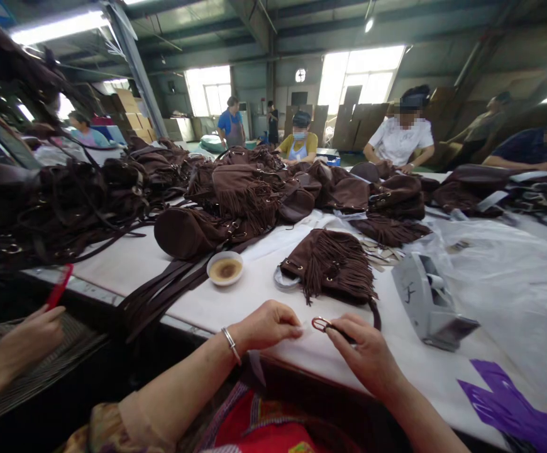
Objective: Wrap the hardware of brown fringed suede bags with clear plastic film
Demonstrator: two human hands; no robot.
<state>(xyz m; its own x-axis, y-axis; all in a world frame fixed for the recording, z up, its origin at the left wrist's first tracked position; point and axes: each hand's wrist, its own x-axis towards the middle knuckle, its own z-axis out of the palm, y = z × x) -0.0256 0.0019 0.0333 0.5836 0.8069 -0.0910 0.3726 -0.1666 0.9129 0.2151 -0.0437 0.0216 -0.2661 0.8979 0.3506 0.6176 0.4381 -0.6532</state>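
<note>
My left hand [268,324], with a silver bangle on its wrist, is pinched shut above the table's front edge. A whitish, see-through bit shows at its fingertips, too faint to name. Just to the right, my right hand [365,352] grips a metal clasp [319,323] on a dark strap, its loop pointing at my left fingers. Beyond both hands a brown fringed bag [330,261] lies on its side, and a strap [376,314] runs from it down towards my right hand. A grey tape dispenser [424,305] stands right of the bag.
A white bowl [226,284] with a yellow-brown content sits left of the bag. Piled brown bags [249,189] cover the far table. Clear plastic sheeting [513,270] and purple plastic [513,402] lie right. At left, another person's hand [33,336] holds a red object [60,286]. Co-workers sit opposite.
</note>
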